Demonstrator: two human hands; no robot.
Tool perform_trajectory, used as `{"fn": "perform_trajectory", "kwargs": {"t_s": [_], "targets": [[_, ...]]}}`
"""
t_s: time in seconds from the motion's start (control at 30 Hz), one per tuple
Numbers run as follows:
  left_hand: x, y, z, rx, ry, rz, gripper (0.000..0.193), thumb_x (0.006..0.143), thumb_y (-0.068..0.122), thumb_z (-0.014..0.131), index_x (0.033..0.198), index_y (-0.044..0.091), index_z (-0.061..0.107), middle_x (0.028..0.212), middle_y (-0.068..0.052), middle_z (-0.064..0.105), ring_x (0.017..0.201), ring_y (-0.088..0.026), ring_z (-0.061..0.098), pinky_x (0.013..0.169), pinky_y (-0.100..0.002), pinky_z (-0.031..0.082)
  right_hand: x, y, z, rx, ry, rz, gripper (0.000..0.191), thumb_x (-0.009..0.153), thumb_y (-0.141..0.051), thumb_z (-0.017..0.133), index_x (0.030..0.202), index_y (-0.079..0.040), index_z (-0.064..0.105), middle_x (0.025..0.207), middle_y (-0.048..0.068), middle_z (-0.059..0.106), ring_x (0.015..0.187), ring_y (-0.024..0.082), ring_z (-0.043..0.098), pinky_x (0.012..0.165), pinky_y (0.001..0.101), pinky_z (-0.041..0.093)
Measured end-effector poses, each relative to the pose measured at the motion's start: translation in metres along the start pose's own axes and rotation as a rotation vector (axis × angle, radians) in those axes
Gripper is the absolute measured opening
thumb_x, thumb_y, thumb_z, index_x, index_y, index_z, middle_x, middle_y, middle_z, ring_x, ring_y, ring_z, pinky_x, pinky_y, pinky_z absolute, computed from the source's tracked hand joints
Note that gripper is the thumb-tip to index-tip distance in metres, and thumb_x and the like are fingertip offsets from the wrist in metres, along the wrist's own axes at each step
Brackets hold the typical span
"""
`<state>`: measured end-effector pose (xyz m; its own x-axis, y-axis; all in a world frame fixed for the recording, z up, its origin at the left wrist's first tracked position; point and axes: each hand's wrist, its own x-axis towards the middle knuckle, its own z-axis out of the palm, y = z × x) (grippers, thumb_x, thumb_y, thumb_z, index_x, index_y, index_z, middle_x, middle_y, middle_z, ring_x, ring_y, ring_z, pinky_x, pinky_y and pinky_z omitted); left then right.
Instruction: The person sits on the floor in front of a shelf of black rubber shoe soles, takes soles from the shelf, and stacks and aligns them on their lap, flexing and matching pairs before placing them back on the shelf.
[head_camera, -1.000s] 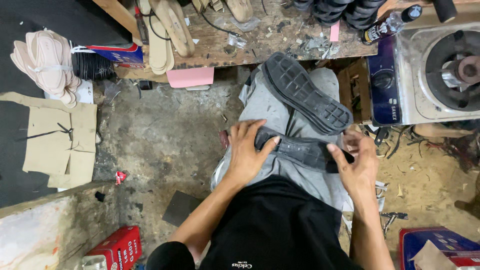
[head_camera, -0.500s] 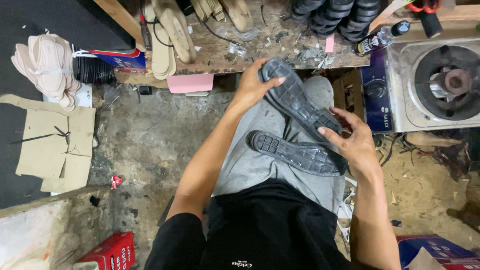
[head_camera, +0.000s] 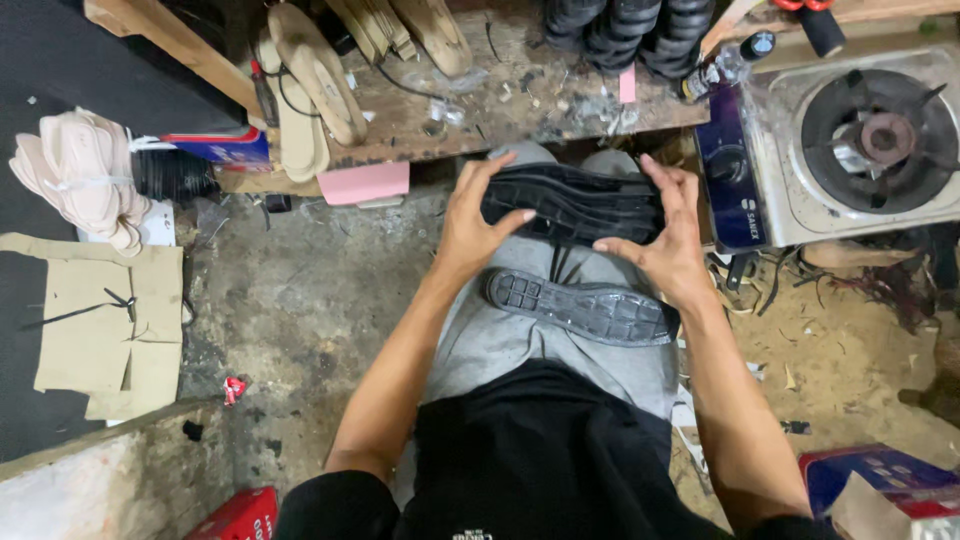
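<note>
I hold a black rubber shoe sole (head_camera: 575, 205) crosswise above my knees with both hands. My left hand (head_camera: 480, 220) grips its left end, thumb on the near edge. My right hand (head_camera: 665, 235) grips its right end, fingers spread over the top. A second black sole (head_camera: 580, 305) lies tread-up across my grey-trousered lap, just below the held one and not touched by either hand.
A cluttered wooden workbench (head_camera: 480, 110) ahead carries tan insoles (head_camera: 310, 85) and a stack of black soles (head_camera: 625, 25). A gas stove (head_camera: 850, 150) stands at the right. Cardboard pieces (head_camera: 105, 320) and pale insoles (head_camera: 80, 175) lie left; red boxes (head_camera: 235, 515) sit near my feet.
My left hand picked the upper sole off my lap, and both hands now hold it level and crosswise. The other sole stayed on my lap as my right hand let go of it.
</note>
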<state>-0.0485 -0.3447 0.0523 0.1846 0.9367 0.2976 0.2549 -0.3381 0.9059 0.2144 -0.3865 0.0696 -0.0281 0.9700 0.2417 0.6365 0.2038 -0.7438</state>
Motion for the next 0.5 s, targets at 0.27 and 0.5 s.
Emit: {"fn": "perform_trajectory", "kwargs": {"t_s": [0.27, 0.5], "targets": [[-0.009, -0.009, 0.001, 0.046, 0.023, 0.096, 0.057, 0.074, 0.011, 0.089, 0.124, 0.004, 0.061, 0.127, -0.017, 0.055, 0.122, -0.035, 0.056, 0.103, -0.041, 0.047, -0.009, 0.006, -0.004, -0.198, -0.027, -0.059, 0.107, 0.052, -0.02, 0.102, 0.145, -0.004, 0.051, 0.138, 0.02, 0.046, 0.127, 0.04, 0.049, 0.107, 0.0459, 0.045], [-0.016, -0.001, 0.002, 0.133, 0.061, 0.17, 0.051, 0.076, 0.009, 0.089, 0.121, 0.008, 0.065, 0.129, -0.011, 0.06, 0.122, -0.032, 0.058, 0.105, -0.042, 0.049, -0.013, 0.0, -0.002, -0.207, 0.057, -0.107, 0.096, 0.056, -0.018, 0.1, 0.138, -0.004, 0.051, 0.135, 0.023, 0.046, 0.125, 0.044, 0.049, 0.106, 0.0462, 0.045]]}}
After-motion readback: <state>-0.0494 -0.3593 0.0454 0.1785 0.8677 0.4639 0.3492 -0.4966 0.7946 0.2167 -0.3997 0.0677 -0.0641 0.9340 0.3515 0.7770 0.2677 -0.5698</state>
